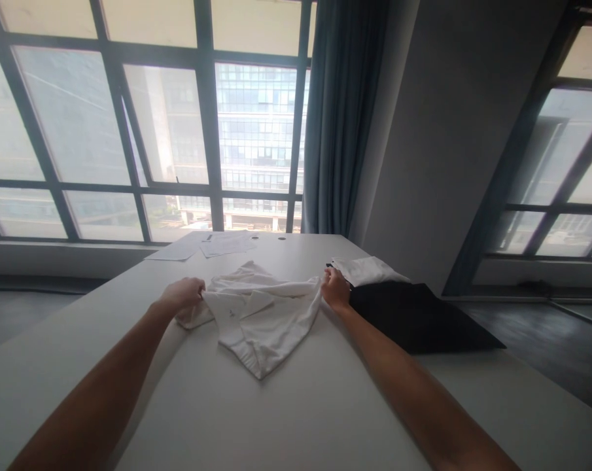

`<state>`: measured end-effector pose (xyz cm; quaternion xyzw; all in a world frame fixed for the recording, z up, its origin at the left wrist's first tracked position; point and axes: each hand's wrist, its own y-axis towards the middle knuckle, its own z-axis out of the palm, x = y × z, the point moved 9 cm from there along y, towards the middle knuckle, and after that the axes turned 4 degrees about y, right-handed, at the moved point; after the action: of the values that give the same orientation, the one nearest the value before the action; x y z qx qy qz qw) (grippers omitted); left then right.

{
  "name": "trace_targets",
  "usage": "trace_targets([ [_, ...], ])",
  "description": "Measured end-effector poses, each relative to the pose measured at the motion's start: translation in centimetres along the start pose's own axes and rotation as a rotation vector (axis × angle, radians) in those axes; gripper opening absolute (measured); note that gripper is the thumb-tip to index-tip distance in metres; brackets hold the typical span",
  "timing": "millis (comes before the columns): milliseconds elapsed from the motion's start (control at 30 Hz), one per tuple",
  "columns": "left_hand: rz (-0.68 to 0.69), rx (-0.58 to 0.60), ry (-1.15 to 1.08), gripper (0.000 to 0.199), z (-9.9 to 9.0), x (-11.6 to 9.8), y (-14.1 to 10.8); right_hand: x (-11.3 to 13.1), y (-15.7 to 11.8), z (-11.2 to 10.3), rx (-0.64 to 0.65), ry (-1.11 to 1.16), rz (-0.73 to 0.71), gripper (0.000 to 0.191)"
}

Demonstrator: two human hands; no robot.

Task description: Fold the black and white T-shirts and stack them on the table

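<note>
A white garment with a small dark mark, seemingly a shirt (280,320), is stretched between my two hands over the white table. My left hand (184,292) pinches its left side, fingers closed on the cloth. On the other side, my right hand (335,288) grips the right edge of the shirt. The near part of the cloth hangs down to a point, while the far part lies crumpled behind it. Just right of my right hand lies a black cloth (418,320), with a folded white cloth (371,269) at its far side.
Several sheets of paper (178,250) lie at the far left of the white table (276,425). Two dark round holes are near its far edge. Beyond stand large windows (256,124), a grey-blue curtain (335,131) and a grey pillar (437,131).
</note>
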<state>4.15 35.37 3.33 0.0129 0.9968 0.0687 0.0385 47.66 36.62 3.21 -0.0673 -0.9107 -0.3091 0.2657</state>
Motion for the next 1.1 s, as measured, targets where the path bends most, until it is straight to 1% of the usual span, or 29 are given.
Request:
trace_targets([
  [33,0.012,-0.031,-0.008,0.017,-0.4,-0.2,0.1,1.4,-0.2,-0.2,-0.018,0.025,-0.082,0.033],
  [67,0.022,-0.063,-0.026,0.019,-0.9,-0.5,0.1,2.9,-0.6,-0.1,0.000,0.054,-0.169,0.031],
  [100,0.035,-0.098,-0.057,0.021,-1.4,-0.9,0.1,4.5,-1.2,0.4,0.065,0.090,-0.251,0.030],
  [133,0.049,-0.131,-0.098,0.021,-1.9,-1.4,0.1,6.0,-2.0,1.3,0.184,0.133,-0.325,0.031],
  [167,0.063,-0.160,-0.145,0.021,-2.3,-1.8,0.1,7.5,-3.2,2.5,0.352,0.180,-0.392,0.033],
  [233,0.076,-0.206,-0.241,0.023,-3.0,-2.6,0.0,10.3,-6.9,4.9,0.730,0.254,-0.531,0.037],
  [267,0.073,-0.223,-0.282,0.025,-3.3,-2.8,-0.1,11.3,-8.8,5.6,0.873,0.270,-0.603,0.043],
  [300,0.066,-0.237,-0.311,0.028,-3.5,-2.9,-0.2,12.2,-10.4,5.9,0.960,0.270,-0.671,0.053],
  [333,0.058,-0.247,-0.328,0.029,-3.7,-2.9,-0.2,12.8,-11.5,6.0,0.992,0.257,-0.730,0.063],
  [367,0.054,-0.259,-0.328,0.030,-3.9,-2.9,-0.3,13.3,-12.3,5.9,0.983,0.234,-0.776,0.068],
  [400,0.055,-0.276,-0.310,0.030,-4.2,-2.9,-0.5,13.6,-12.7,5.9,0.961,0.207,-0.809,0.064],
  [500,0.042,-0.313,-0.197,0.030,-4.8,-2.5,-0.9,14.0,-13.1,6.2,0.930,0.139,-0.845,0.024],
  [533,0.025,-0.303,-0.173,0.030,-4.8,-2.2,-0.9,14.0,-13.1,6.3,0.927,0.121,-0.851,0.016],
  [567,0.002,-0.280,-0.170,0.029,-4.7,-2.0,-1.0,14.1,-13.1,6.4,0.920,0.102,-0.855,0.013],
  [633,-0.039,-0.196,-0.248,0.027,-3.9,-1.6,-0.9,14.2,-13.2,6.4,0.902,0.051,-0.862,0.012],
  [733,-0.108,-0.060,-0.519,0.027,-2.2,-1.4,-0.8,14.8,-13.7,6.3,0.863,-0.026,-0.880,0.015],
  [767,-0.123,-0.041,-0.591,0.027,-1.8,-1.5,-0.8,15.1,-13.8,6.1,0.844,-0.036,-0.875,0.015],
  [800,-0.130,-0.048,-0.625,0.028,-1.7,-1.6,-0.7,15.3,-13.9,5.9,0.825,-0.036,-0.861,0.013],
  [833,-0.121,-0.081,-0.618,0.028,-1.9,-1.7,-0.7,15.4,-13.8,5.7,0.805,-0.030,-0.839,0.012],
  [900,-0.037,-0.167,-0.537,0.025,-2.9,-2.6,-0.7,15.3,-13.2,5.3,0.748,-0.012,-0.776,0.014],
  [933,0.030,-0.190,-0.501,0.023,-3.4,-3.3,-0.8,15.1,-12.6,5.0,0.708,-0.001,-0.744,0.018],
  [967,0.111,-0.187,-0.485,0.022,-3.8,-4.3,-1.0,14.9,-12.0,4.7,0.661,0.011,-0.713,0.022],
  [1033,0.300,-0.110,-0.520,0.021,-4.2,-6.7,-1.9,14.4,-10.4,3.9,0.549,0.059,-0.645,0.026],
  [1100,0.470,0.020,-0.585,0.023,-4.5,-9.3,-3.3,14.2,-9.1,2.8,0.442,0.155,-0.606,0.027],
])
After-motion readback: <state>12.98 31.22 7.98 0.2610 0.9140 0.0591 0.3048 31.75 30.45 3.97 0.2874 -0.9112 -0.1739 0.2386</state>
